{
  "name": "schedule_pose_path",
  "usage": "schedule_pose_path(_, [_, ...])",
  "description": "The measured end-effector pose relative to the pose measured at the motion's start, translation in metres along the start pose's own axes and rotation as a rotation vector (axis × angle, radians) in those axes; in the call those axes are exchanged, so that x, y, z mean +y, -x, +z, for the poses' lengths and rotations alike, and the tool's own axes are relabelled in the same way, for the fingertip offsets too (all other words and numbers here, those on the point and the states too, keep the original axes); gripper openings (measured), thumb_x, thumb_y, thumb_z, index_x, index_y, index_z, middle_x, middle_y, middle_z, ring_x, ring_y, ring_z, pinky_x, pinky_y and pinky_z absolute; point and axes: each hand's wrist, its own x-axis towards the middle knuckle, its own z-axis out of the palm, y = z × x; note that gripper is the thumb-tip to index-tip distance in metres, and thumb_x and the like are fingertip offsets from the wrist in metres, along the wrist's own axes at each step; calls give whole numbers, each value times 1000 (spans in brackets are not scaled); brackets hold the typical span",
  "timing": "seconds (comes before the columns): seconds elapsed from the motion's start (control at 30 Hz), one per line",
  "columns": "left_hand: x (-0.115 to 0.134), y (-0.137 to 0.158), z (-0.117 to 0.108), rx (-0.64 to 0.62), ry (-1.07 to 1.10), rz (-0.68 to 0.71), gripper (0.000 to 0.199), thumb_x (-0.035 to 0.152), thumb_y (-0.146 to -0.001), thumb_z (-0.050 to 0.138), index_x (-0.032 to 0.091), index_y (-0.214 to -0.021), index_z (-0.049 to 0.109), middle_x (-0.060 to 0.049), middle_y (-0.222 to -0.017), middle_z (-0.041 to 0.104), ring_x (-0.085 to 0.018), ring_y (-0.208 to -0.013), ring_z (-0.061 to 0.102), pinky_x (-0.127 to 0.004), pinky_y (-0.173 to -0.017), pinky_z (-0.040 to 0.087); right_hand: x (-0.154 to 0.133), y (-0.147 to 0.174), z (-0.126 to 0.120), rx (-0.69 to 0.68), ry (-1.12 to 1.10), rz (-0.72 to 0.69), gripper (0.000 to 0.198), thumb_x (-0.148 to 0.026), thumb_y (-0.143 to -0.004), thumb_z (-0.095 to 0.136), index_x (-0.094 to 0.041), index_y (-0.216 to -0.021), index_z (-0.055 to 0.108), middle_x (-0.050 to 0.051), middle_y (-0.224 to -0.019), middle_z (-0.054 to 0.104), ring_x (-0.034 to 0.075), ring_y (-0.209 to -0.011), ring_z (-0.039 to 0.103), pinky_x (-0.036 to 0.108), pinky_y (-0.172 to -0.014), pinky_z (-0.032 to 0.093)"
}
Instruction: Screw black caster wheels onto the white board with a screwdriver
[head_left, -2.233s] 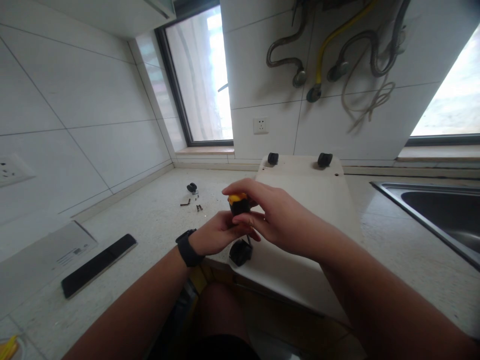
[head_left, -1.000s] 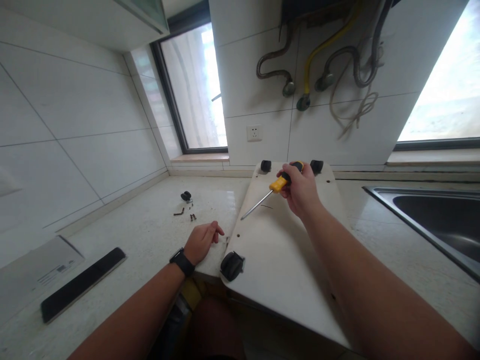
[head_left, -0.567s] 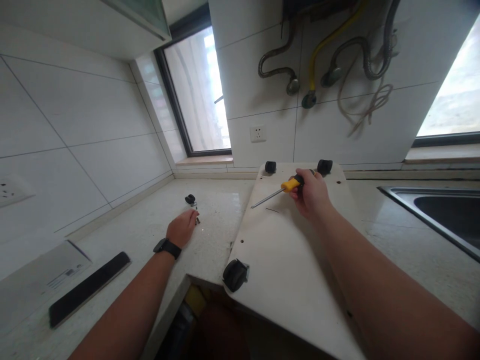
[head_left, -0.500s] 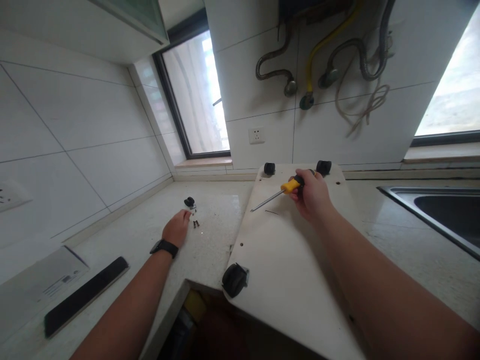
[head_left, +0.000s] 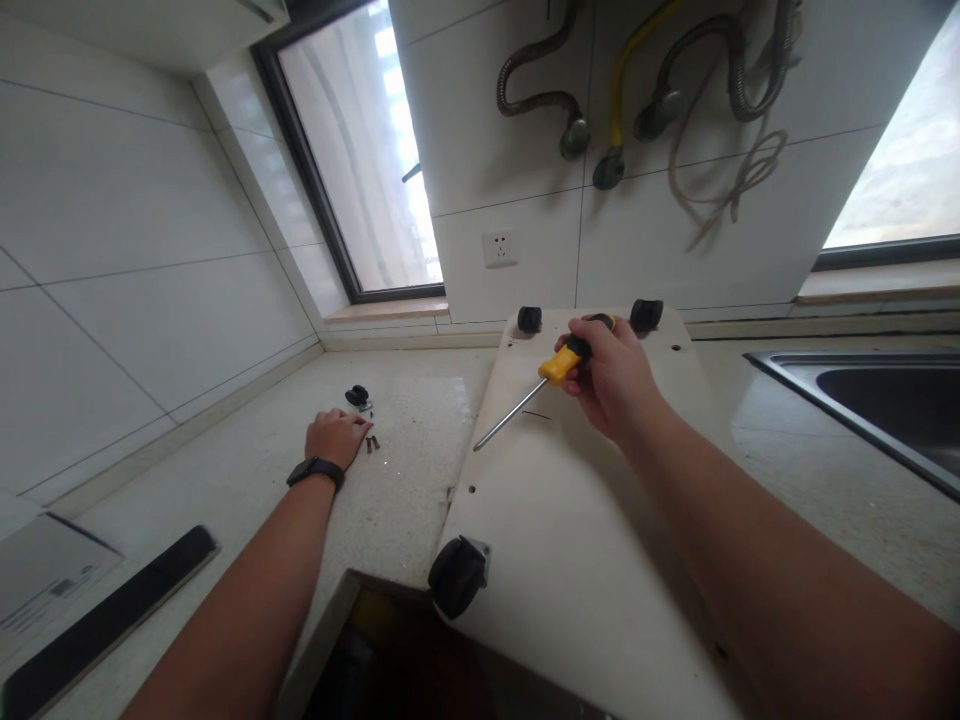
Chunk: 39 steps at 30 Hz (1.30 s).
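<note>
My right hand [head_left: 611,375] is wrapped round the black and yellow handle of a screwdriver [head_left: 555,368]. Its steel shaft points down to the left, the tip over the edge of a white board [head_left: 570,520]. Black casters [head_left: 459,575] sit on the board's corners, and a thin dark rod [head_left: 537,415] lies on it. On the counter to the left, my left hand [head_left: 335,437] has its fingertips together at the surface; whatever is between them is too small to make out. Beside them lie a few screws [head_left: 373,444], with a loose caster [head_left: 358,396] just behind.
The counter [head_left: 409,450] has a cutout at its front edge below the board. At the lower left lie a long black bar [head_left: 112,620] and a white box [head_left: 52,570]. A steel sink [head_left: 795,370] is at the right. Pipes and a socket [head_left: 500,248] are on the wall.
The screwdriver tip has dropped down and left towards the board's edge. My left hand stays by the screws, its fingers drawn in more. The camera view has shifted slightly.
</note>
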Motion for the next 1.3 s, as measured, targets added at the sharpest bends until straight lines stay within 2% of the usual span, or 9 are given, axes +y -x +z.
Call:
schedule_pose_path(0.43, [-2,0,8,63,32,40,35,44,-98,54,23,-109,81,-14,-116,73,-36,-113,58,-44,-95,46,-6,-1,-4,-12,8,-44,36,-33,-68,73,-27,-90,45,-4,-66,63,12,-45,51,19,-30,31])
schedule_pose_path(0.67, [-8,-9,13,132,52,-35,39,39,-99,49,16,-118,74,-17,-116,73,-35,-113,61,-46,-102,46,-7,-2,-5,-9,-1,-44,37,-33,-68,73,-27,-90,44,-5,-66,62,12,-45,50,18,-30,30])
schedule_pose_path(0.8, [-13,-22,9,155,55,-55,44,30,-97,48,12,-133,65,-18,-121,72,-34,-116,62,-47,-105,46,-7,-2,-6,-10,2,-43,38,-34,-68,73,-27,-92,44,-5,-66,62,12,-44,50,18,-30,30])
schedule_pose_path(0.97, [-14,-42,3,112,48,-10,63,23,-90,54,18,-153,52,-18,-137,67,-35,-126,59,-48,-108,44,-6,-4,-7,-13,16,-40,40,-35,-68,73,-28,-94,43,-5,-67,63,11,-42,49,19,-30,30])
schedule_pose_path(1.07, [-15,-55,2,63,48,18,72,21,-85,59,23,-157,49,-16,-144,65,-35,-129,58,-48,-110,43,-4,-5,-5,-14,28,-38,41,-36,-68,73,-28,-94,43,-6,-67,63,10,-41,47,19,-30,31])
schedule_pose_path(1.3, [-18,-73,10,-45,25,49,60,22,-88,59,32,-147,61,-11,-148,63,-36,-129,56,-49,-106,46,4,-9,1,-24,54,-10,44,-37,-68,74,-28,-96,42,-7,-66,64,9,-38,44,19,-30,31])
